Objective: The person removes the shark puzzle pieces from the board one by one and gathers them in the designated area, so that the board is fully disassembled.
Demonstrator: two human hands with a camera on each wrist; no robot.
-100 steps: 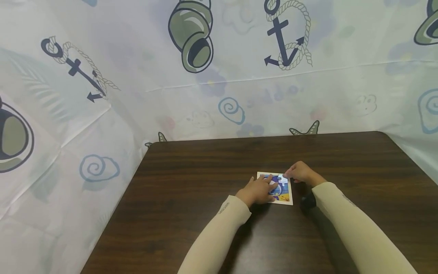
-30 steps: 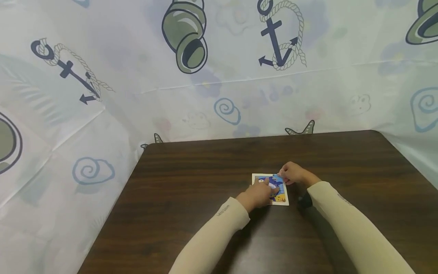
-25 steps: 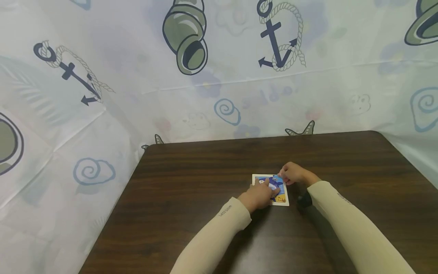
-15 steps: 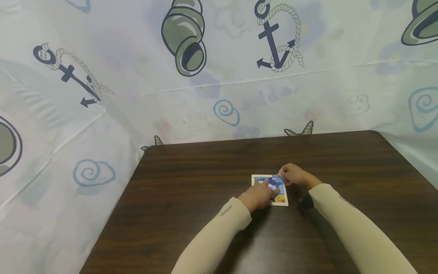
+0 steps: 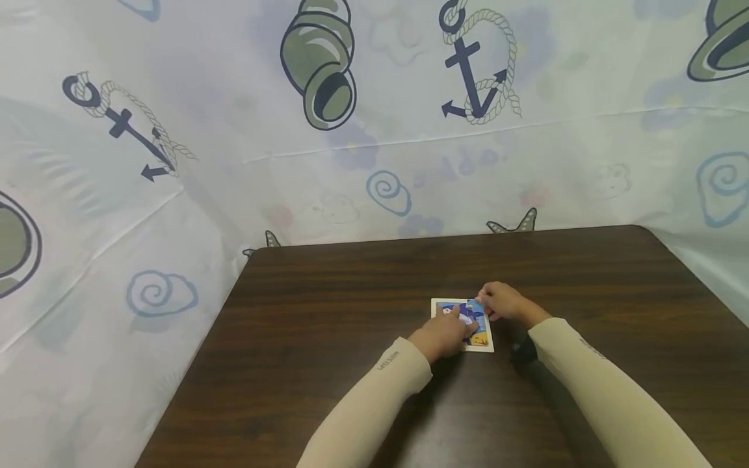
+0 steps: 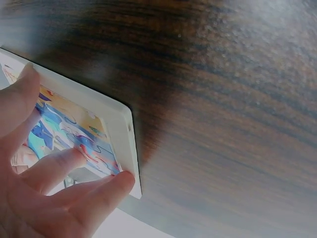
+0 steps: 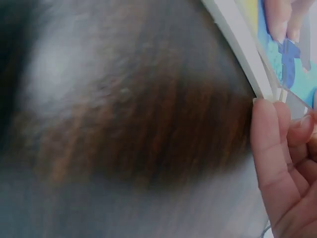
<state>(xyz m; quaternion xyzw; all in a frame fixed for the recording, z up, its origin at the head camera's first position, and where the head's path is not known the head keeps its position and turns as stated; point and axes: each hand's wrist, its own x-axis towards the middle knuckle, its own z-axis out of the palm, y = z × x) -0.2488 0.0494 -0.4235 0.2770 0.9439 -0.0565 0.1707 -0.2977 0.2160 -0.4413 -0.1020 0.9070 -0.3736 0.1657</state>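
A small jigsaw puzzle with a blue and yellow sea picture lies in a white frame on the table. My left hand rests across it, its fingers spread. In the left wrist view the thumb touches one border, while other fingertips press the picture and a second border. At the far right corner, my right hand pinches the edge of a blue puzzle piece. The right wrist view shows those fingertips right at the frame's corner, with the piece's edge standing slightly raised. My left palm hides part of the picture.
The dark wood-grain table reaches back to a pale curtain printed with anchors and shells. A small black device sits under my right wrist. Cream sleeves cover both forearms.
A pale gap showed at the picture's upper right earlier; the blue piece now covers it. My left fingers have shifted on the puzzle. Over the last second both hands have barely moved.
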